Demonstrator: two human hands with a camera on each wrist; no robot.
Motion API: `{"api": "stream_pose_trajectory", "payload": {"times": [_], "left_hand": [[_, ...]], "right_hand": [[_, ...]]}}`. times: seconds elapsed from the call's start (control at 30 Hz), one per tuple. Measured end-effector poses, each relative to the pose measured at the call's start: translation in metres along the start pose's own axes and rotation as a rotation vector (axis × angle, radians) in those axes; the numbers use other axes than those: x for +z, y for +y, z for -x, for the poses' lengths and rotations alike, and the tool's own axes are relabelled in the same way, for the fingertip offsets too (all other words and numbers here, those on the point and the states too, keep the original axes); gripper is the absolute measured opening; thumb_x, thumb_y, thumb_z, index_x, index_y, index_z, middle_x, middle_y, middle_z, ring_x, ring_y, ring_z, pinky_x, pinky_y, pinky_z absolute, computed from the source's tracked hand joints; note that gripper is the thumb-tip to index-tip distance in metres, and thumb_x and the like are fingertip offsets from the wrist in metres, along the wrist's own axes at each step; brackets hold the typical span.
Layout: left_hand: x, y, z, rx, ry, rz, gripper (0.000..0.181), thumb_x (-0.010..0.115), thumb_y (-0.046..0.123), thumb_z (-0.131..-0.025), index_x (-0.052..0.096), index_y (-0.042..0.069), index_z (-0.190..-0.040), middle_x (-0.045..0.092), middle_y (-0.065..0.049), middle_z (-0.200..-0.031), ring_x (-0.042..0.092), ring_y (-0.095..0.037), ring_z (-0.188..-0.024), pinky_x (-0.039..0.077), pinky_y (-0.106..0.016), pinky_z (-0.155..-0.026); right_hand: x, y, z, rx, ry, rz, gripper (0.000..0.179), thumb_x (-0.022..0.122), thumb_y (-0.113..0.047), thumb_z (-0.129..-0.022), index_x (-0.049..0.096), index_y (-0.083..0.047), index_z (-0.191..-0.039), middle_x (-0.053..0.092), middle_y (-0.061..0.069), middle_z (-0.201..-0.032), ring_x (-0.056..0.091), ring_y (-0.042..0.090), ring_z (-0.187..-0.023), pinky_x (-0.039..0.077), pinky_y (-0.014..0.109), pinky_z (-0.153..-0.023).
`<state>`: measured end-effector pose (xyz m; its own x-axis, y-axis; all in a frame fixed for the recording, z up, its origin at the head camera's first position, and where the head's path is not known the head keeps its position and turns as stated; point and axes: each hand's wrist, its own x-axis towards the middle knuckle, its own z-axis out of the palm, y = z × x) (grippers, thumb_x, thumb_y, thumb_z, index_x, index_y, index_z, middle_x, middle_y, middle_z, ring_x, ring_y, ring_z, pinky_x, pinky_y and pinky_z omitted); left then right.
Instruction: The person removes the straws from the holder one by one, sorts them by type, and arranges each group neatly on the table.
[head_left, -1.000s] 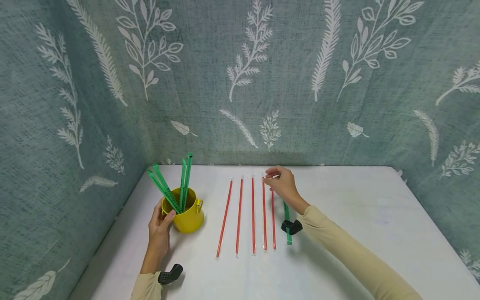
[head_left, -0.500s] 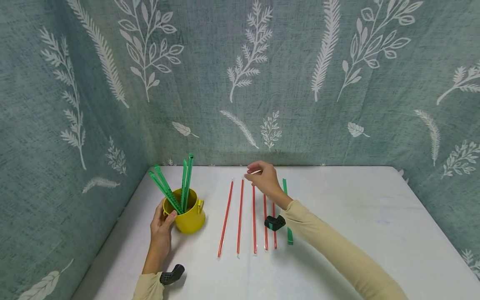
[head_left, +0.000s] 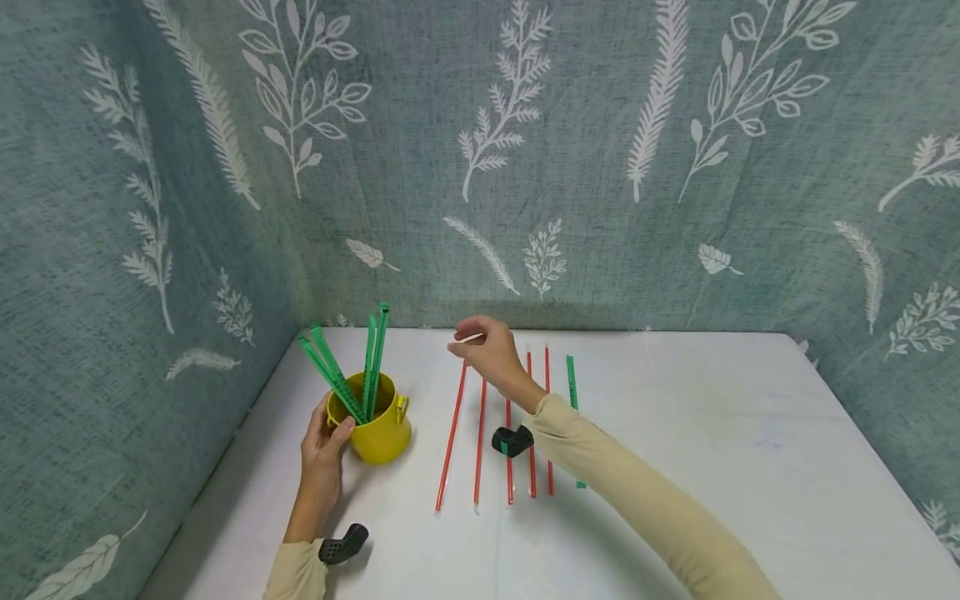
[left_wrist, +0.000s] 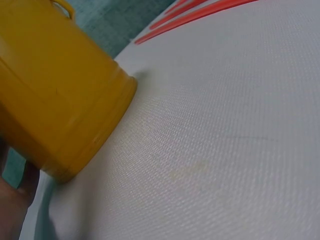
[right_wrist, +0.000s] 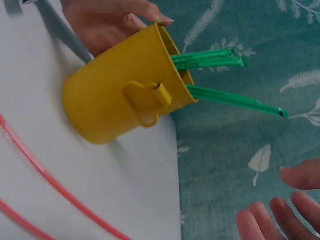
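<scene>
My left hand [head_left: 321,467] grips the side of a yellow pail [head_left: 384,443], thumb near the rim. Several thin green wrapped sticks [head_left: 377,362] lean out of the pail's mouth. In the left wrist view the pail [left_wrist: 55,95] fills the upper left, tilted by the camera angle. My right hand [head_left: 491,354] hovers over the far ends of the red straws, with thumb and fingers apart and nothing seen between them. The right wrist view shows its fingers [right_wrist: 287,217] loosely bent, beyond the pail's green sticks. Several red straws [head_left: 452,433] in clear wrapping lie in a row.
One green stick [head_left: 572,383] lies right of the red row, partly behind the right sleeve [head_left: 630,492]. The white table [head_left: 712,417] meets a patterned teal cloth [head_left: 420,192] at the back and left. Black wrist devices [head_left: 343,544] sit at both cuffs.
My right hand has moved left across the far ends of the red straws, from the right side of the row toward the pail. The left hand and pail have stayed put.
</scene>
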<state>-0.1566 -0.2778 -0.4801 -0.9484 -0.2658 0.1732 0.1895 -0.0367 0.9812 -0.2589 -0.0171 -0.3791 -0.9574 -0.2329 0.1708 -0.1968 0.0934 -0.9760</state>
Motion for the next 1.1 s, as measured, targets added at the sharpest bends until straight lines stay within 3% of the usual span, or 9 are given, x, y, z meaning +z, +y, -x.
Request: {"api": "stream_pose_trajectory", "payload": {"times": [0.23, 0.63, 0.87, 1.1], "left_hand": [[-0.001, -0.003, -0.002, 0.041, -0.025, 0.022, 0.054, 0.05, 0.006, -0.095, 0.035, 0.017, -0.146, 0.043, -0.004, -0.133, 0.041, -0.019, -0.118, 0.039, -0.018, -0.096], [0.001, -0.002, 0.0, 0.032, -0.021, 0.026, 0.054, 0.048, 0.005, -0.095, 0.033, 0.017, -0.147, 0.042, -0.003, -0.134, 0.04, -0.019, -0.119, 0.037, -0.018, -0.098], [0.002, -0.003, -0.001, 0.037, -0.022, 0.03, 0.055, 0.049, 0.006, -0.095, 0.034, 0.016, -0.146, 0.043, -0.003, -0.134, 0.04, -0.019, -0.119, 0.038, -0.019, -0.097], [0.0, -0.003, 0.0, 0.035, -0.019, 0.013, 0.056, 0.051, 0.009, -0.094, 0.033, 0.018, -0.147, 0.042, -0.002, -0.135, 0.04, -0.019, -0.12, 0.037, -0.018, -0.097]], "right_hand": [[0.02, -0.007, -0.005, -0.007, -0.066, -0.022, 0.031, 0.071, -0.008, -0.083, 0.062, -0.003, -0.112, 0.063, 0.014, -0.107, 0.064, 0.019, -0.087, 0.054, 0.028, -0.069], [0.057, -0.008, -0.013, -0.011, -0.111, -0.042, 0.03, 0.072, -0.008, -0.083, 0.062, -0.003, -0.111, 0.063, 0.016, -0.109, 0.064, 0.022, -0.09, 0.053, 0.026, -0.071], [0.08, -0.003, -0.016, -0.036, -0.095, -0.025, 0.034, 0.071, -0.009, -0.083, 0.06, -0.001, -0.114, 0.063, 0.012, -0.105, 0.064, 0.019, -0.09, 0.053, 0.024, -0.074], [0.098, -0.001, -0.015, -0.048, -0.061, -0.034, 0.033, 0.071, -0.006, -0.082, 0.059, 0.002, -0.112, 0.064, 0.016, -0.102, 0.064, 0.019, -0.088, 0.053, 0.023, -0.075]]}}
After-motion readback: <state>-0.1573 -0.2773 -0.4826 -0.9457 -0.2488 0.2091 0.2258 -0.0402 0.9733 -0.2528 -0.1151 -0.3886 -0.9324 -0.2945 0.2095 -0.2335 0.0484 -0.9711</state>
